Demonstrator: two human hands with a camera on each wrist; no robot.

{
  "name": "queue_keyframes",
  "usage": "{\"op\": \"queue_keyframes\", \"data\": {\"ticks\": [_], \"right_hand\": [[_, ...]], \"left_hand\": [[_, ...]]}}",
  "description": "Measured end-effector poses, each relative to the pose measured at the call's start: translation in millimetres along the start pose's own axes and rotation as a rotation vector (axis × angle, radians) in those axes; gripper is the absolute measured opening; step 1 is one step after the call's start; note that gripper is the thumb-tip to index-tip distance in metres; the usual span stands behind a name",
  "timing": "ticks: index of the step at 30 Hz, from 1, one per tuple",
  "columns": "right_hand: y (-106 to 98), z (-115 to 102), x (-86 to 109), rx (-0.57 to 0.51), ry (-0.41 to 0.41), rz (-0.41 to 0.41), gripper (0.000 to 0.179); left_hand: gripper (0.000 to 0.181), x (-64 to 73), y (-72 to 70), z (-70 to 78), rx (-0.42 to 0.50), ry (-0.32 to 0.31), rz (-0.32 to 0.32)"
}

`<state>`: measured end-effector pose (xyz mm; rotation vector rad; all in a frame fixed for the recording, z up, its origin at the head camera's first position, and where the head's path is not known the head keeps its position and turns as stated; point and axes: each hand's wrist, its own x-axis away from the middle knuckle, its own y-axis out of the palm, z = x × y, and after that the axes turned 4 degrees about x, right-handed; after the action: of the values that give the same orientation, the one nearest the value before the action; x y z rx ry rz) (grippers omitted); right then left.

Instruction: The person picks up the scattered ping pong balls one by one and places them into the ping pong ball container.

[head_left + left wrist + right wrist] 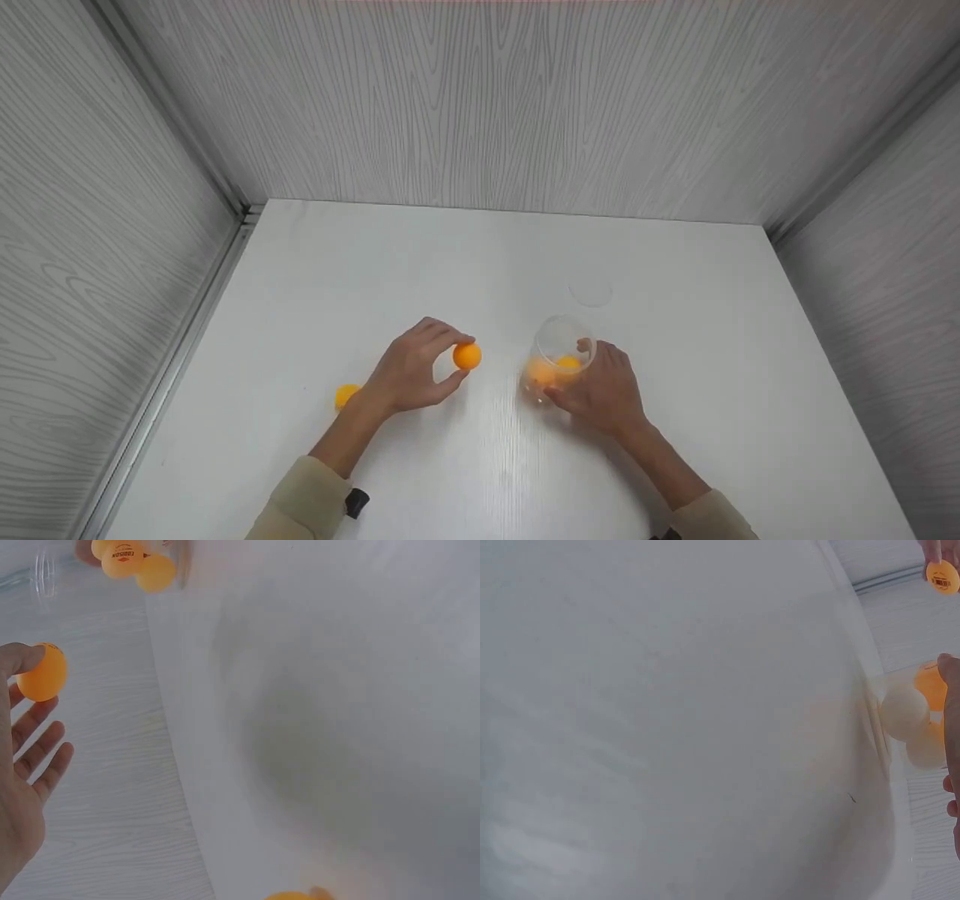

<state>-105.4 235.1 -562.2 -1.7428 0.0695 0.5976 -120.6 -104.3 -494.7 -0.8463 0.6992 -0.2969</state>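
Observation:
My left hand (412, 367) pinches an orange ping-pong ball (467, 356) between thumb and fingertips, above the table and left of a clear plastic jar. In the left wrist view its other fingers spread loosely below the ball (45, 673). My right hand (604, 390) grips the clear jar (551, 341), thumb on the near side and fingers round the far right side. The jar's mouth is uncovered. Several ping-pong balls (122, 560) lie inside it, some printed; in the right wrist view some look pale (905, 714).
More orange on the table, apparently balls (346, 396), lies beside my left wrist, partly hidden by it. A thin clear round disc, apparently a lid (590, 289), lies behind the jar. Grey wood-grain panels (480, 105) enclose the white table (420, 255) at the back and sides.

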Motion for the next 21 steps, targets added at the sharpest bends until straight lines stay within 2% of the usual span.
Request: {"op": "queue_keyframes", "data": {"ticks": [5,13,21], "right_hand": [[0,-2,-0.1,-0.008,0.017,-0.013,0.088],[-3,-9,-0.8,-0.036,0.126,-0.067,0.088],[-2,-10,0.1,-0.035,0.140,-0.078,0.087]], "left_hand": [[0.037,-5.9,0.8,6.5,0.001,0.034,0.003],[0.035,-18.5,4.3,18.0,0.011,0.102,0.015],[0.035,-36.1,5.8,28.5,0.032,0.136,0.016]]}}
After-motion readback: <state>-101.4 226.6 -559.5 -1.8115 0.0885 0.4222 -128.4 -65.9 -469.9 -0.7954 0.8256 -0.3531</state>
